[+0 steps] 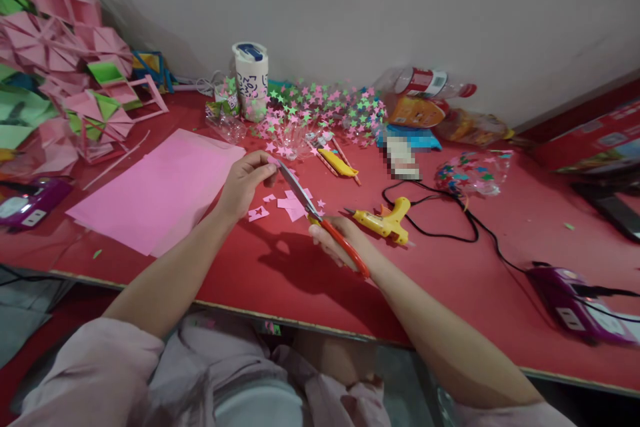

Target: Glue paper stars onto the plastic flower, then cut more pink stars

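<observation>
My right hand (340, 240) is closed around the red handles of a pair of scissors (300, 195), whose blades point up and to the left. At the blade tips, my left hand (247, 180) pinches a small piece of pink paper (274, 161); its exact shape is hard to make out. Below the blades lie pink paper scraps (293, 204), one with a star-shaped hole (259, 213). Large pink sheets (160, 193) are stacked left of my left hand. A yellow glue gun (383, 220) rests just right of my right hand.
Behind my hands stand a white tumbler (251, 83) and clear bags of paper stars (325, 110). Pink and green paper structures (75, 47) pile up at the left. Bottles (435, 82) lie along the wall. A black cord (493, 240) runs to a purple power strip (570, 300).
</observation>
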The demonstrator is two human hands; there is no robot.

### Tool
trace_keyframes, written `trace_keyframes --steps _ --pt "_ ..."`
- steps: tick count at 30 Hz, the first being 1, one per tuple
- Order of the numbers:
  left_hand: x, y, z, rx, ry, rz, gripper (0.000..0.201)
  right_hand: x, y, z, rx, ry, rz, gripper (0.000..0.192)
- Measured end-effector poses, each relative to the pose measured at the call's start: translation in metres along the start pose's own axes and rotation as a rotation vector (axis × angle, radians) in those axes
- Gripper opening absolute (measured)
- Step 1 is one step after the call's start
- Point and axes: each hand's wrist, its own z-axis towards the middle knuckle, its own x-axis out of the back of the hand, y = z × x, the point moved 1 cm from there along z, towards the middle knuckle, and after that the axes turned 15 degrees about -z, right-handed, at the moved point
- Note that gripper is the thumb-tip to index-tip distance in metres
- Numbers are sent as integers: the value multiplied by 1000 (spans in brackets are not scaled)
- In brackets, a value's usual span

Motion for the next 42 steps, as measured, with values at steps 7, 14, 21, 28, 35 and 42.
trace_keyframes --steps 7,14,21,28,35,42 --pt "-3 1 -1 45 39 -76 8 0 -5 -1 -32 45 44 49" --pt "-9 -4 -4 125 74 -169 10 -5 -3 0 -39 76 50 50" --pt "-8 -5 -3 62 96 -128 10 -5 -3 2 -55 39 101 49" --pt "-5 -4 -2 16 76 -91 11 -1 -2 3 -66 -60 51 47" --pt "-3 -4 -1 -5 48 -22 10 0 0 4 -51 -57 46 44" --pt "-4 -4 -2 -7 51 6 9 -3 -2 0 -91 -11 110 47"
